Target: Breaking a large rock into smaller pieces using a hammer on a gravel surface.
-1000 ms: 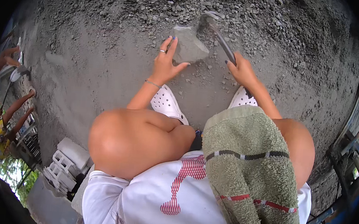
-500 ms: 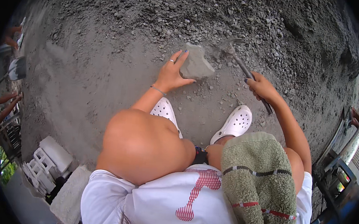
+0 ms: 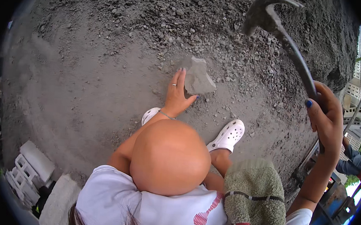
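A pale grey, jagged chunk of concrete or stone [image 3: 200, 78] lies flat on the dusty ground ahead of me. At its left edge is my left hand [image 3: 178, 91], fingers stretched out and thumb spread toward the near side; the fingertips seem to touch it. Out to the right, my right hand [image 3: 329, 116] is wrapped round the shaft of a claw hammer [image 3: 292, 47]. The hammer is raised, its dark curved head up and to the left of that hand, well apart from the chunk.
Crushed grey gravel [image 3: 259, 70] spreads right of and beyond the chunk, below a dark gravel heap [image 3: 319, 47]. My white clogs [image 3: 228, 136] stand on the near ground. A green towel [image 3: 254, 193] covers my right thigh. Hollow blocks [image 3: 25, 177] stand at lower left. Another person [image 3: 353, 162] is at far right.
My right hand has lifted the hammer up and to the right, away from the chunk. The left hand stays at the chunk's left edge, and the whole view has shifted slightly.
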`<action>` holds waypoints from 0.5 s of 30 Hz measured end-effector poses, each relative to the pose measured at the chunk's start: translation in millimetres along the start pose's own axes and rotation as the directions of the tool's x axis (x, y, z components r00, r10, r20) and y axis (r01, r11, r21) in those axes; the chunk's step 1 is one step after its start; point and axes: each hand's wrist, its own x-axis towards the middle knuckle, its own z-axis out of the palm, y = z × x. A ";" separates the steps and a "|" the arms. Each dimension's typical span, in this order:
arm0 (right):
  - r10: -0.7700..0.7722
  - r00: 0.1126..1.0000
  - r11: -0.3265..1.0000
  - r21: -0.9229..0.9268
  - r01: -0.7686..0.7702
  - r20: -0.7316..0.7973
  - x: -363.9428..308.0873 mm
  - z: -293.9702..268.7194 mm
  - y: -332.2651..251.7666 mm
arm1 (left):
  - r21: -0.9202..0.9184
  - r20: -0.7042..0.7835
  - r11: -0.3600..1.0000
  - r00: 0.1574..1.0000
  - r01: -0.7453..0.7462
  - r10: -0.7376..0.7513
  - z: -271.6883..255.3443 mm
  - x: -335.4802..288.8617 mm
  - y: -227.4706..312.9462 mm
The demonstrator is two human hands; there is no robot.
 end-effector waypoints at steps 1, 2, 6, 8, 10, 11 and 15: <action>-0.068 0.991 0.998 -0.021 0.066 -0.112 -12.5 -9.4 -10.3 | -0.071 -0.056 0.996 0.996 0.060 -0.064 4.1 0.9 0.8; -0.127 0.966 0.991 -0.075 0.113 -0.224 -30.8 -23.5 -24.8 | -0.101 -0.049 0.994 0.997 0.049 -0.054 7.4 5.5 5.7; -0.324 0.742 0.894 0.066 0.442 -0.587 -53.6 -29.8 -8.3 | -0.120 -0.002 0.990 0.997 0.072 -0.072 3.5 10.8 3.0; -0.254 0.732 0.855 0.206 0.475 -0.633 -33.5 27.9 -20.4 | -0.120 0.016 0.991 0.998 0.057 -0.055 5.2 15.4 5.1; -0.190 0.758 0.753 0.404 0.520 -0.623 -7.2 118.0 -0.1 | -0.115 -0.012 0.988 0.995 0.098 -0.100 -7.1 7.1 -5.1; -0.074 0.810 0.741 0.512 0.435 -0.582 -7.1 159.4 17.5 | -0.122 -0.005 0.988 0.995 0.094 -0.095 -6.8 8.0 -3.8; 0.257 0.962 0.962 0.121 -0.245 -0.094 -2.8 246.5 85.9 | -0.161 -0.013 0.982 0.995 0.093 -0.097 0.3 11.1 1.2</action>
